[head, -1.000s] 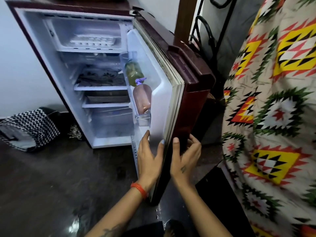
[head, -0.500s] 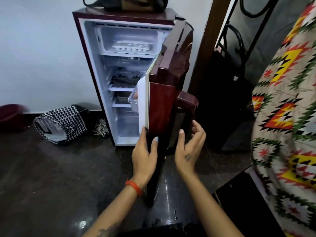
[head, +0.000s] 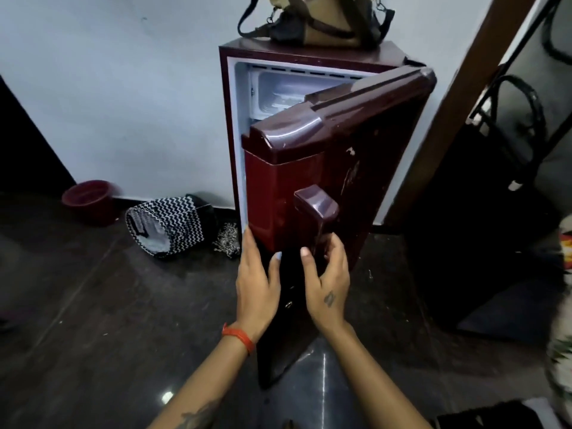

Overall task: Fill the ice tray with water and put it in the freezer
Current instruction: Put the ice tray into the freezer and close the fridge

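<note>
The small maroon fridge stands against the white wall with its door swung most of the way toward shut. Over the door's top, part of the white freezer compartment still shows. The ice tray is hidden behind the door. My left hand holds the door's free edge, with the fingers behind it and the thumb on the front. My right hand curls around the lower end of the door handle.
A brown bag sits on top of the fridge. On the dark floor to the left lie a zigzag-patterned basket and a red bucket. A wooden post, a black metal stand and a patterned cloth are on the right.
The door has swung from wide open to nearly shut, hiding the shelves and the ice tray. Both hands have stayed on it, and the view has pulled back from the fridge.
</note>
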The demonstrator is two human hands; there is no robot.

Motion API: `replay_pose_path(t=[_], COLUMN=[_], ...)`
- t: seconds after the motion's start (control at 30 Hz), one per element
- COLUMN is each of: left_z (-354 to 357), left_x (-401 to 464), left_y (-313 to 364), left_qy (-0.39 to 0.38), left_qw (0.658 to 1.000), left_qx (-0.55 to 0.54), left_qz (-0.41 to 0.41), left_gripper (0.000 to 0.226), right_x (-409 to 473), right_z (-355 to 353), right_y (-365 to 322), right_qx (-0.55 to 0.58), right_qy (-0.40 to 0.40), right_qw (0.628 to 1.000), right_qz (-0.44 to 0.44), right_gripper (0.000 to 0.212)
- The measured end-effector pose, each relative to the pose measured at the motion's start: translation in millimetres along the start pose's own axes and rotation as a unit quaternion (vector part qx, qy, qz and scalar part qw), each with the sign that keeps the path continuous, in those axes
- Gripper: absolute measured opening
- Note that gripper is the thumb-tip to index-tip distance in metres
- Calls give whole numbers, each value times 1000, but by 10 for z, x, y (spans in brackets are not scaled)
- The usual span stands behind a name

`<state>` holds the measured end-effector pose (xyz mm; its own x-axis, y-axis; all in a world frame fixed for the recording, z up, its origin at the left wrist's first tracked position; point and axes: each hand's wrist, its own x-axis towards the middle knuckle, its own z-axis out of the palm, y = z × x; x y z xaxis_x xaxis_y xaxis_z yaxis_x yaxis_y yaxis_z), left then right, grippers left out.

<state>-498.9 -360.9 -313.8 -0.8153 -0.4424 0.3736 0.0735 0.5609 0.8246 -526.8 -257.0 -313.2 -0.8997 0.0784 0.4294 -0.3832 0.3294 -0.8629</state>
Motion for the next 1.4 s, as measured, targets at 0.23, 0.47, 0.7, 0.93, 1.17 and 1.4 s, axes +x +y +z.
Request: replay_pose_path(t=[0.23, 0.47, 0.7, 0.93, 1.17, 1.4], left_z=[3, -25, -29, -35, 38, 116], left_x=[591, 1071, 1645, 2287, 2906, 3496], left_y=[-364, -552, -838, -1182, -1484, -1702], left_qy=[77, 82, 73, 52, 30, -3], left_qw=[996, 996, 997, 996, 997, 994], left_qx=[47, 34, 22, -5, -17, -44], left_qz=[-6, 9, 26, 65, 75, 102], left_gripper=[63, 70, 68, 73, 62, 57], right_x=[442, 971, 1256, 1553, 1877, 2206], right_z=[432, 875, 1358, 1852, 2245, 2608], right_y=[114, 243, 366, 423, 487, 529], right_qx=[43, -89, -138, -171, -197, -210], right_qy=[-54, -49, -90, -63, -43, -17], right_qw=[995, 990, 982, 981, 978, 977], right_qz=[-71, -101, -97, -74, -58, -36], right_gripper=[48, 57, 64, 66, 66, 64])
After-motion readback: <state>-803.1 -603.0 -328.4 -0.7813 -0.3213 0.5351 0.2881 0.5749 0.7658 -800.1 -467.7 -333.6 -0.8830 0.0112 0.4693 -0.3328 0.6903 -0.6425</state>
